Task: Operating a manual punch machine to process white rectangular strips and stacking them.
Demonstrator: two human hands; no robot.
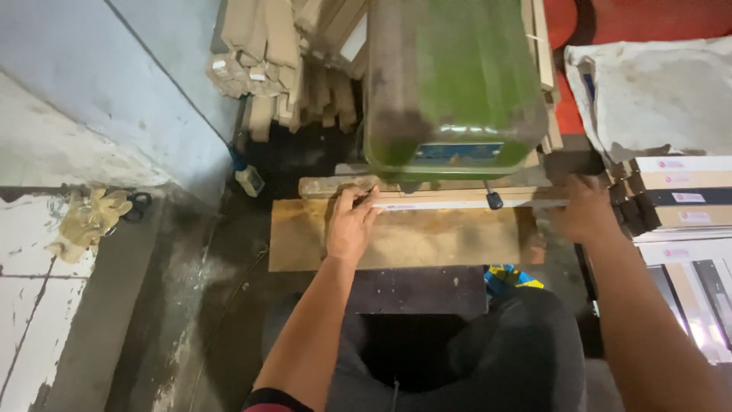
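The person's two forearms are bare from above the elbow down to the wrists, with no watch, band or glove on either. The left hand (351, 229) and the right hand (583, 210) are both bare, without rings that can be made out. At the bottom edge, a dark sleeve hem with a thin red trim shows on the left upper arm. The legs are covered by dark grey or black trousers.

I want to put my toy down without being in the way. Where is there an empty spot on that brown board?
The brown board is bare between the left hand and the right hand, below the long white strip. Its left end, beyond the left hand, is bare too. It is crowded up under the green machine and at the stacked strips on the right.
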